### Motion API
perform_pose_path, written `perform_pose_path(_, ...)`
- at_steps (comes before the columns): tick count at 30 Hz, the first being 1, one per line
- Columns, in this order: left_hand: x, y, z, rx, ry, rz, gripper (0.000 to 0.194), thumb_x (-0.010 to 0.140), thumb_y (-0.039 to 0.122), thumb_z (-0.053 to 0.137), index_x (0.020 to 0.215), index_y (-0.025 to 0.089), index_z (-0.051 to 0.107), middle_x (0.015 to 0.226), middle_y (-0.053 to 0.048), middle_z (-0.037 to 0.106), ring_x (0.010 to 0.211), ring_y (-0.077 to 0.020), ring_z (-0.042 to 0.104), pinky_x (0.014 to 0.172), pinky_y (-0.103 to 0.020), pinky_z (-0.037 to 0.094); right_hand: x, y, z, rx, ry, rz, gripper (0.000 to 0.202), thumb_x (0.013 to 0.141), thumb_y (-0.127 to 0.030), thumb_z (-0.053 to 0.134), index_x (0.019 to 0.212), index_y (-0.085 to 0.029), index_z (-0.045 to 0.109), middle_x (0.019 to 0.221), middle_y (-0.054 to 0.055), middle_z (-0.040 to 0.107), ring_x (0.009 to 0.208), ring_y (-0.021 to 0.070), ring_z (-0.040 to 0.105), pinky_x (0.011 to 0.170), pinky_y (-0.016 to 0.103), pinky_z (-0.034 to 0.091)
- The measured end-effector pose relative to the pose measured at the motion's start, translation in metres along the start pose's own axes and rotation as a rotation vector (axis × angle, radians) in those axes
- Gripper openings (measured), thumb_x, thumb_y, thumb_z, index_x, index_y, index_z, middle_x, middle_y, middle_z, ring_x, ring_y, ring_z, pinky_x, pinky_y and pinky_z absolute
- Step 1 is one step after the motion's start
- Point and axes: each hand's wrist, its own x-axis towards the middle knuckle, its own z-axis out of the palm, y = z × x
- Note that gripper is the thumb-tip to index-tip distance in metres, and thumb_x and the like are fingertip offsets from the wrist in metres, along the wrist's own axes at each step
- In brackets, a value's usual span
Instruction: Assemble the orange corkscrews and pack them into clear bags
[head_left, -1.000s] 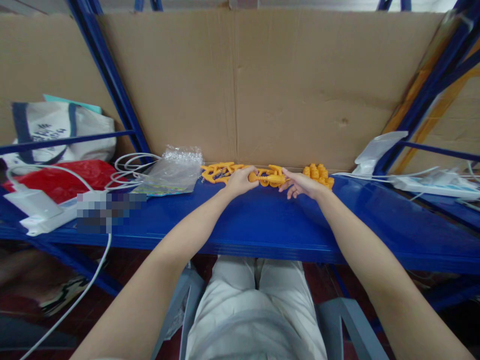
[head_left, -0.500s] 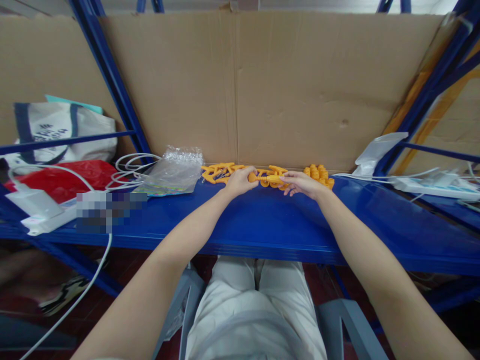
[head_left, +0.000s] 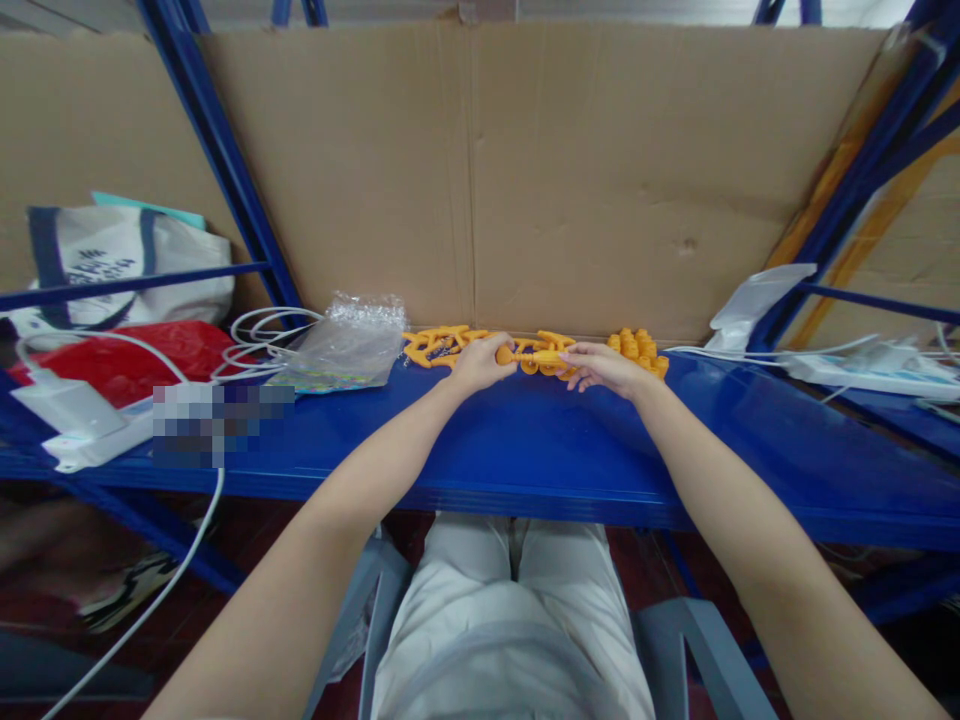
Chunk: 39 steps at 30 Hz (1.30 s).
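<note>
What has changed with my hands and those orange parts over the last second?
Your right hand shifted slightly left, and its fingers now seem to pinch the right end of the slim orange piece. Your left hand stayed at the piece's other end; the orange cluster and clear plastic bag stayed put.

Bag (head_left: 349,345) left of the parts (head_left: 637,348) on the shelf (head_left: 510,440), cardboard (head_left: 480,180) behind, power strip (head_left: 81,452) farther left

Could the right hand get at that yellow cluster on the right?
Probably yes: the yellow cluster sits close beside the right hand, with nothing visible between, though the hand would likely have to leave the held yellow piece first.
</note>
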Motion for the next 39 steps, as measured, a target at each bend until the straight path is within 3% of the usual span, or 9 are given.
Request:
perform_pose_path(13,0.0,-0.002,0.002,0.012,0.019,0.01,0.027,0.072,0.024,0.069,0.099,0.019,0.068,0.081,-0.002,0.072,0.072,-0.0177,0.065,0.066,-0.025,0.045,-0.004,-0.004,0.001,-0.04,-0.003,0.032,0.018,0.089,-0.035,0.063,0.099,-0.02,0.067,0.092,0.009,0.074,0.06,0.0109,0.064,0.049,0.019,0.047)
perform_pose_path(21,0.0,-0.003,0.003,0.035,-0.002,0.011,0.027,0.075,0.027,0.067,0.101,0.019,0.069,0.086,-0.003,0.074,0.076,-0.0197,0.067,0.068,-0.027,0.048,-0.005,-0.004,0.004,-0.03,0.054,-0.024,0.021,0.084,-0.04,0.069,0.092,-0.02,0.069,0.089,0.011,0.074,0.059,0.0144,0.064,0.048,0.025,0.048)
perform_pose_path(25,-0.001,-0.002,0.003,0.026,-0.014,0.013,0.032,0.078,0.03,0.067,0.109,0.02,0.068,0.097,-0.005,0.075,0.088,-0.0222,0.069,0.076,-0.029,0.051,-0.004,-0.004,0.003,-0.042,0.078,-0.037,0.021,0.084,-0.042,0.069,0.089,-0.022,0.069,0.084,0.008,0.074,0.055,0.0131,0.063,0.045,0.022,0.047)
perform_pose_path(29,-0.003,0.002,0.001,0.007,-0.06,-0.04,0.061,0.084,0.036,0.064,0.14,0.02,0.05,0.107,-0.009,0.073,0.097,-0.0249,0.069,0.083,-0.032,0.051,-0.003,-0.006,0.003,-0.037,0.178,-0.053,0.02,0.083,-0.036,0.071,0.093,-0.019,0.066,0.084,0.008,0.074,0.051,0.0116,0.062,0.043,0.02,0.044)
perform_pose_path(33,-0.003,0.004,0.0,-0.021,-0.065,-0.091,0.071,0.087,0.037,0.061,0.151,0.021,0.034,0.112,-0.009,0.071,0.093,-0.0223,0.07,0.083,-0.031,0.052,0.002,-0.005,0.003,-0.043,0.306,-0.072,0.021,0.087,-0.03,0.067,0.102,-0.016,0.063,0.092,0.01,0.073,0.049,0.0101,0.06,0.044,0.021,0.044)
perform_pose_path(36,-0.002,0.002,0.002,-0.03,-0.072,-0.092,0.066,0.088,0.031,0.059,0.149,0.02,0.036,0.114,-0.01,0.07,0.095,-0.0215,0.07,0.084,-0.03,0.052,0.009,0.001,0.0,-0.136,0.438,-0.161,0.027,0.088,-0.034,0.064,0.108,-0.017,0.06,0.095,0.01,0.071,0.055,0.013,0.063,0.049,0.025,0.049)
perform_pose_path(39,-0.001,-0.001,0.006,-0.012,-0.078,-0.063,0.06,0.086,0.025,0.059,0.144,0.019,0.043,0.113,-0.009,0.071,0.105,-0.0224,0.067,0.09,-0.032,0.052,0.013,0.009,-0.006,-0.404,0.583,-0.334,0.031,0.086,-0.036,0.065,0.11,-0.018,0.061,0.101,0.011,0.071,0.081,0.0232,0.07,0.067,0.035,0.056)
